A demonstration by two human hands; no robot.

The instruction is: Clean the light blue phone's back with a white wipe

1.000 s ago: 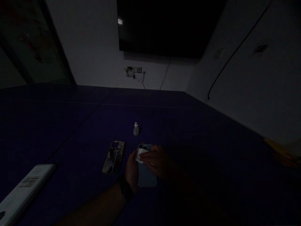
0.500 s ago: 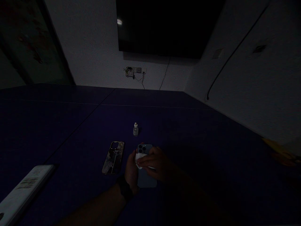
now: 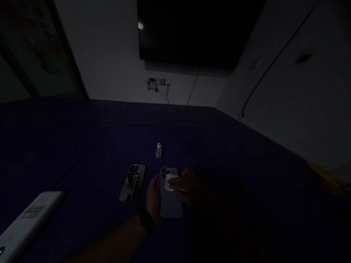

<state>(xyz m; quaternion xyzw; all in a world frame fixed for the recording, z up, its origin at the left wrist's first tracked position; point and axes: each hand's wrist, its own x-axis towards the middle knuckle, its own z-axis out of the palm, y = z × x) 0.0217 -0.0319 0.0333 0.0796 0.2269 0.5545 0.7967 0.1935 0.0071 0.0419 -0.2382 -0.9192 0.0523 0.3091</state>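
A light blue smartphone (image 3: 170, 201) lies face down on the dark blue table (image 3: 90, 153), its camera lenses at the far end. My left hand (image 3: 153, 197) grips its left side. My right hand (image 3: 190, 186) presses a white cloth (image 3: 170, 182) against the phone's back. Left of the phone lies a worn, patterned phone case (image 3: 132, 183), apart from my left hand. Beyond the phone stands a small dropper bottle (image 3: 158, 151), upright and not touched by either hand.
A long white box (image 3: 29, 223) lies at the table's lower left edge. The table meets a white wall, which carries a dark wall-mounted screen (image 3: 186, 29) and a socket panel (image 3: 158, 82) with cables. A yellowish object (image 3: 326, 177) shows at the right edge.
My right hand has moved the white cloth rightward across the phone's back, showing more of the phone's left side. My left hand, the phone, the case and the bottle stay in place.
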